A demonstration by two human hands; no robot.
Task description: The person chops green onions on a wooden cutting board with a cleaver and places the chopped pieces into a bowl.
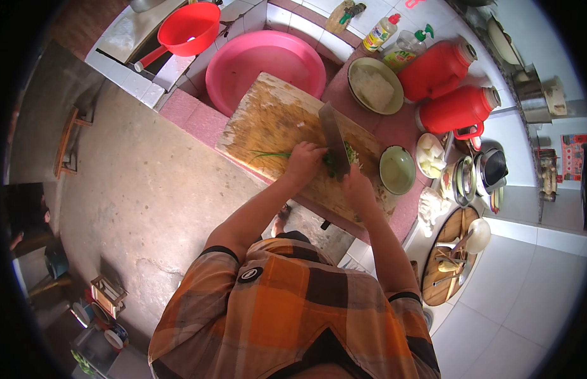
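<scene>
A worn wooden cutting board (274, 123) lies before me, partly over a pink plastic basin (265, 52). My right hand (359, 190) grips the handle of a cleaver (335, 137), its broad blade standing on the board. Just left of the blade, my left hand (305, 163) holds a bunch of green onions (273, 154), whose long leaves trail out to the left. Chopped green onion (351, 152) lies along the blade's right side. The cleaver partly hides the cut end of the bunch. A light green bowl (397, 170) stands at the board's right edge.
Behind the board are a bowl of white food (375, 86), two red thermos flasks (452, 111) and a dish soap bottle (381, 33). A plate of pale cut pieces (431, 155) sits right. Ladles rest on a round wooden board (435, 279). A red dipper (189, 29) stands far left.
</scene>
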